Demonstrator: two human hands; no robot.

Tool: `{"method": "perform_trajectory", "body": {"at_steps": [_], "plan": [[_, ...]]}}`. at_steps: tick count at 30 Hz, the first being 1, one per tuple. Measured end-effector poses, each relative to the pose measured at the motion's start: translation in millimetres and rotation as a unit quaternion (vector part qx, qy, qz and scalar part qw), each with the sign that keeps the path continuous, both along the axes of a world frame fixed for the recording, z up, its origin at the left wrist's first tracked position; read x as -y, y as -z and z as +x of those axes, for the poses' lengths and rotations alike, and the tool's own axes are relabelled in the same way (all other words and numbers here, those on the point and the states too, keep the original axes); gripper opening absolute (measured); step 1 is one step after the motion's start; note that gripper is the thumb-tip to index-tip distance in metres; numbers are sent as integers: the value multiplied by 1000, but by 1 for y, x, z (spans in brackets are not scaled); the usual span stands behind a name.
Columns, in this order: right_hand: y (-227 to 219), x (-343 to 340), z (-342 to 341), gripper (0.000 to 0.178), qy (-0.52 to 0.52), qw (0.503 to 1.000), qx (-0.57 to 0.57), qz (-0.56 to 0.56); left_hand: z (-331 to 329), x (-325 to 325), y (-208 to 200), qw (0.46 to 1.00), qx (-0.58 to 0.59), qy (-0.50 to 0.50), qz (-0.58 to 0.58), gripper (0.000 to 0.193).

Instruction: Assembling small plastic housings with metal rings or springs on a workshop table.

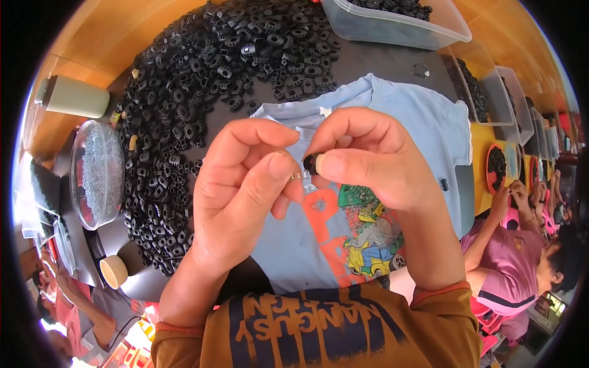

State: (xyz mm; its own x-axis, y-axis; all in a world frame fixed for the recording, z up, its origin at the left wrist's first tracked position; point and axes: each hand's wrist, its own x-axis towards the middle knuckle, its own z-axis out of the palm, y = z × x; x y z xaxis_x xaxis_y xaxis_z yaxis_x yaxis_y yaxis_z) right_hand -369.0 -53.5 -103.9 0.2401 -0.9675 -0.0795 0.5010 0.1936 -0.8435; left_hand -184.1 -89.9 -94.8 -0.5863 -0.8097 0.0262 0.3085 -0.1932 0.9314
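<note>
Above a light blue T-shirt [282, 245] spread on the dark table, my two hands are close together. My right hand [374, 162] pinches a small black plastic part [310, 164] between thumb and forefinger. Just below that part shows a tiny shiny bit, too small to name. The fingers of my left hand [242, 178] are curled, with a few tiny metal pieces [296, 176] showing beside the thumb tip. Much of what this hand holds is hidden by its fingers. A large heap of similar black plastic parts [202, 67] covers the table's far and left sides.
At left stand a clear round tub [76, 184] of small shiny pieces, a pale green canister [76, 97] and a cream cup [113, 272]. A clear plastic bin [399, 34] holds black parts at the back; more bins [500, 101] line the right, near a co-worker [512, 257].
</note>
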Motion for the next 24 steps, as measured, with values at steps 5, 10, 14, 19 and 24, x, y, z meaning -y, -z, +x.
{"method": "perform_trajectory", "body": {"at_steps": [5,10,14,19,24], "plan": [[2,-2,2,9,-15,1000,2,-15,1,-1,2,998,35,-6,-49,20],[1,-3,3,10,-22,1000,-5,-9,4,-3,0,995,71,-20,-72,20],[0,-3,4,9,-29,1000,-7,3,5,-1,0,995,80,-22,-56,19],[0,-4,2,8,-47,998,-29,5,0,-4,-3,984,133,-48,-109,15],[6,-4,7,8,6,984,-163,-64,-4,8,-5,728,335,-60,-595,23]]}}
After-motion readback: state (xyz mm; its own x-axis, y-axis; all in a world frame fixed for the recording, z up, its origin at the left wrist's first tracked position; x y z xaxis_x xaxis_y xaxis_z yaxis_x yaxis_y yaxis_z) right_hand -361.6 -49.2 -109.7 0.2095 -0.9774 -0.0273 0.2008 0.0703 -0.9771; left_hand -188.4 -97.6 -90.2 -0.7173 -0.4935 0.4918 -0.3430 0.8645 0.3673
